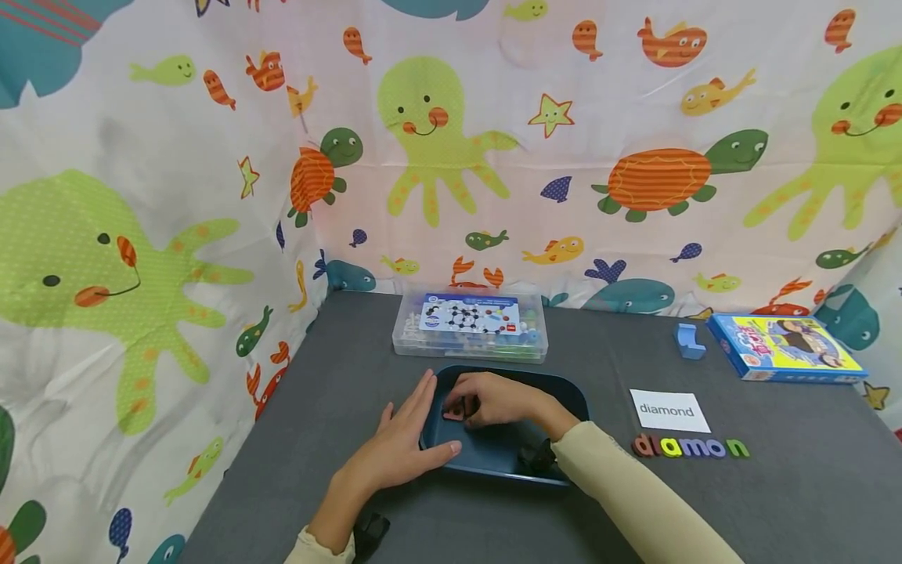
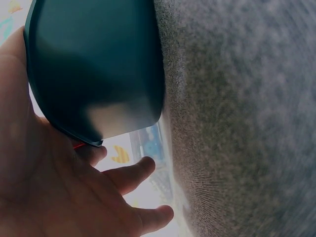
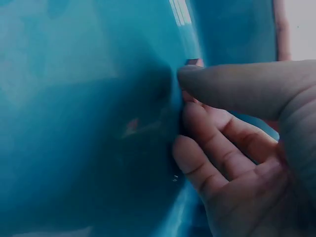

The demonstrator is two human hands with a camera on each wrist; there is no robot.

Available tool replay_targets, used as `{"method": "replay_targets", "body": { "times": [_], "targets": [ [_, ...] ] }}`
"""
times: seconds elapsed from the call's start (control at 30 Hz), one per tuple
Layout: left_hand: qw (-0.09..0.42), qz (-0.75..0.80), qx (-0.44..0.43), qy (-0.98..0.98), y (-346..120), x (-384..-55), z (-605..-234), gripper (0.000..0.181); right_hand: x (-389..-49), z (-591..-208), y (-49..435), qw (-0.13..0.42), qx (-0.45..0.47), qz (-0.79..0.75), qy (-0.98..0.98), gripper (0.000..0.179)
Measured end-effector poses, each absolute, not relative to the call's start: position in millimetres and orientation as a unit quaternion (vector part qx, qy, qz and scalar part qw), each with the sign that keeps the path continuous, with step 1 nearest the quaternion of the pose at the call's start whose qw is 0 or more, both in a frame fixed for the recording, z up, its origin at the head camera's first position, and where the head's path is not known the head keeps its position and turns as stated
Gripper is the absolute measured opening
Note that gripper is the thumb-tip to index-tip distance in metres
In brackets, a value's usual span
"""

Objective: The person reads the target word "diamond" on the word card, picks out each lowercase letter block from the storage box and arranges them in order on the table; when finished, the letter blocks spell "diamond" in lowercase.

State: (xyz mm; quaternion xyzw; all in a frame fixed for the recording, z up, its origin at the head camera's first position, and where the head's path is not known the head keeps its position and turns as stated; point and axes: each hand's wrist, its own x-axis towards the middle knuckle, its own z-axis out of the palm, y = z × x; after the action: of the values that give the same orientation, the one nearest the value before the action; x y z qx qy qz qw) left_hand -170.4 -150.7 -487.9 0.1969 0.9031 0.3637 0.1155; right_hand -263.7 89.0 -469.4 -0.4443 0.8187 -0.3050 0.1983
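Observation:
A dark blue tray (image 1: 503, 454) lies on the table with its long side towards me. My left hand (image 1: 395, 446) rests at its left end, fingers straight along the rim and thumb over the near edge; the left wrist view shows the tray's wall (image 2: 98, 74) between thumb and fingers. Inside the tray, near its left end, my right hand (image 1: 496, 398) pinches a small reddish piece (image 1: 454, 412). In the right wrist view, the thumb and fingers cover most of this piece (image 3: 193, 62), so its full shape is hidden.
Right of the tray, a white card (image 1: 669, 411) reads "diamond". Below it, colourful letters (image 1: 690, 447) spell "diamon". Behind the tray stands a clear plastic case (image 1: 468, 327). A blue holder (image 1: 690, 342) and a boxed set (image 1: 789, 348) lie back right. A patterned curtain (image 1: 493, 102) surrounds the table.

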Motion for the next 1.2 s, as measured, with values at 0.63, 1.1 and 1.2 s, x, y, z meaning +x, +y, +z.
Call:
{"method": "replay_targets", "body": {
  "times": [0.63, 1.1, 1.2],
  "targets": [
    [0.109, 0.366, 0.196, 0.903, -152.5, -169.4, -488.6, 0.104, -269.2, -486.5, 82.8, 0.198, -0.47, -0.303, 0.805, 0.037],
    [0.113, 0.365, 0.193, 0.904, -148.8, -170.9, -489.4, 0.104, -265.6, -480.6, 82.9, 0.216, -0.422, -0.312, 0.823, 0.015],
    [0.114, 0.363, 0.193, 0.904, -148.5, -170.9, -489.2, 0.105, -264.0, -476.9, 85.8, 0.221, -0.41, -0.32, 0.825, 0.013]
  ]
}}
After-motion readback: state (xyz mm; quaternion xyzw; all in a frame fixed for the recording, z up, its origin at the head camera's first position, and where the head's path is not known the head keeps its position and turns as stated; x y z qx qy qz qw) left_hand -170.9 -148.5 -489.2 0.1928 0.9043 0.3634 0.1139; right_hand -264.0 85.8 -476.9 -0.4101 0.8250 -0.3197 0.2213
